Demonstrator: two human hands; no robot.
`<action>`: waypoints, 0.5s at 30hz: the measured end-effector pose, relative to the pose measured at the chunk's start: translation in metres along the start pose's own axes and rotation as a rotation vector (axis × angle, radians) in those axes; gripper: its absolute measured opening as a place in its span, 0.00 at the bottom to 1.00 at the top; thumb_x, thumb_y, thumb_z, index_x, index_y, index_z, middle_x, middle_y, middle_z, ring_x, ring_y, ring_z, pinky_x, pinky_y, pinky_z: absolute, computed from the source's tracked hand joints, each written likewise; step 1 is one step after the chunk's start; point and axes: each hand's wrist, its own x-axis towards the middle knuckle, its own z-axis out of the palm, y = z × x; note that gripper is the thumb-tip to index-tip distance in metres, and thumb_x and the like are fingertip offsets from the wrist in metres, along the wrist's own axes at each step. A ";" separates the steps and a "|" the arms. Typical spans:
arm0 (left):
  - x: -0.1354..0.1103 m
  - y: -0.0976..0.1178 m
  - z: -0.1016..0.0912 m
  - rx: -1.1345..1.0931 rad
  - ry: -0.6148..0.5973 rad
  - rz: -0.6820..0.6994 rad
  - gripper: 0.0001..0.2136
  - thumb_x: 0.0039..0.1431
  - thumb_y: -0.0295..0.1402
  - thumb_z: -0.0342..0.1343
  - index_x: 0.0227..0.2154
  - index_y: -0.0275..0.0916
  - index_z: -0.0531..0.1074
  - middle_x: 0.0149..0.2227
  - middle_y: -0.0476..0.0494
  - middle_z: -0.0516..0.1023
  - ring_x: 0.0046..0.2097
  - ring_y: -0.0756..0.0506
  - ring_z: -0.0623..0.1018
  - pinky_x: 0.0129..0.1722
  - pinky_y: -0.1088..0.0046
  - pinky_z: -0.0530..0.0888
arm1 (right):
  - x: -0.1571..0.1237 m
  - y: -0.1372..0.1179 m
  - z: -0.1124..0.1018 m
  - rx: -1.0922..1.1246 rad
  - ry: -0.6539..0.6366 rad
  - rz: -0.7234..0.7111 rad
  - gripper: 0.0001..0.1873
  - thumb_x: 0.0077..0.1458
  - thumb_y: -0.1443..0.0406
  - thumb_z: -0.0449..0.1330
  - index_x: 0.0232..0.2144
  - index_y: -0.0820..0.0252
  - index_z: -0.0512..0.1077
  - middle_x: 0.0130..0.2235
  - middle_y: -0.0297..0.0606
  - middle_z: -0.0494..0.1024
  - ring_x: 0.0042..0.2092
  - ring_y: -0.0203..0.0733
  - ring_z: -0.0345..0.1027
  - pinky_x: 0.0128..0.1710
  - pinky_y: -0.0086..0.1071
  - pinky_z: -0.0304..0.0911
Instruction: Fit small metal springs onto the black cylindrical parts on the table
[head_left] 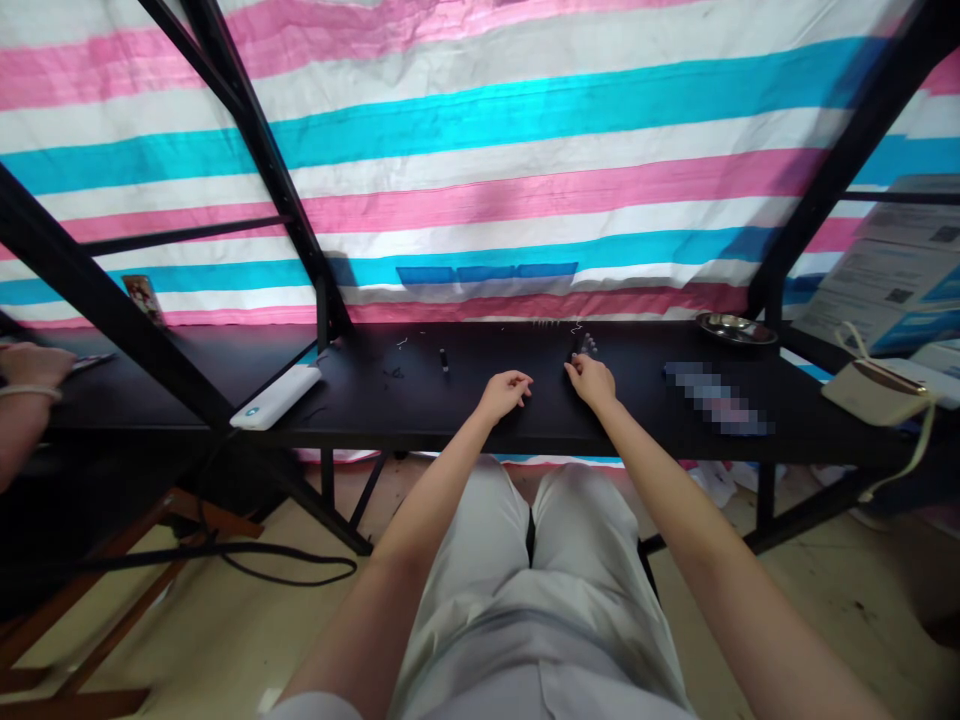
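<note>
My left hand is over the front of the black table, its fingers curled in toward the thumb. Whatever may be between those fingertips is too small to make out. To its right, my right hand rests low at the tabletop with thumb and forefinger drawn together. Just beyond those fingers lies a cluster of small shiny pieces; a dark bit by the fingertips is unclear. A small dark cylinder with a pale band stands left of my left hand.
A white power-strip-like box lies at the left, a metal dish at the back right. Nearer is a blurred-out flat item; a beige pouch sits far right. Black frame posts flank the table. Another person's hand shows at left.
</note>
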 end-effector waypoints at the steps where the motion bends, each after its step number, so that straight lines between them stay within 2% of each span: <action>1: 0.000 0.001 0.000 -0.001 -0.001 -0.002 0.07 0.53 0.28 0.50 0.32 0.33 0.72 0.25 0.48 0.74 0.19 0.57 0.68 0.24 0.80 0.66 | 0.000 0.000 0.000 0.005 0.000 0.002 0.12 0.56 0.58 0.50 0.36 0.55 0.71 0.34 0.38 0.77 0.35 0.42 0.69 0.33 0.30 0.57; 11: -0.001 0.003 0.000 0.013 0.000 -0.005 0.07 0.53 0.28 0.50 0.32 0.33 0.72 0.25 0.48 0.74 0.19 0.57 0.68 0.24 0.80 0.66 | -0.002 -0.002 -0.003 -0.029 -0.016 0.040 0.14 0.57 0.56 0.50 0.38 0.56 0.71 0.35 0.41 0.76 0.37 0.43 0.69 0.34 0.31 0.58; 15: -0.001 0.001 0.000 0.019 0.005 0.007 0.07 0.53 0.28 0.50 0.32 0.33 0.72 0.25 0.48 0.74 0.19 0.57 0.68 0.24 0.80 0.66 | -0.006 0.003 -0.005 -0.046 -0.011 0.110 0.14 0.57 0.58 0.50 0.39 0.57 0.70 0.36 0.44 0.76 0.38 0.44 0.70 0.35 0.32 0.58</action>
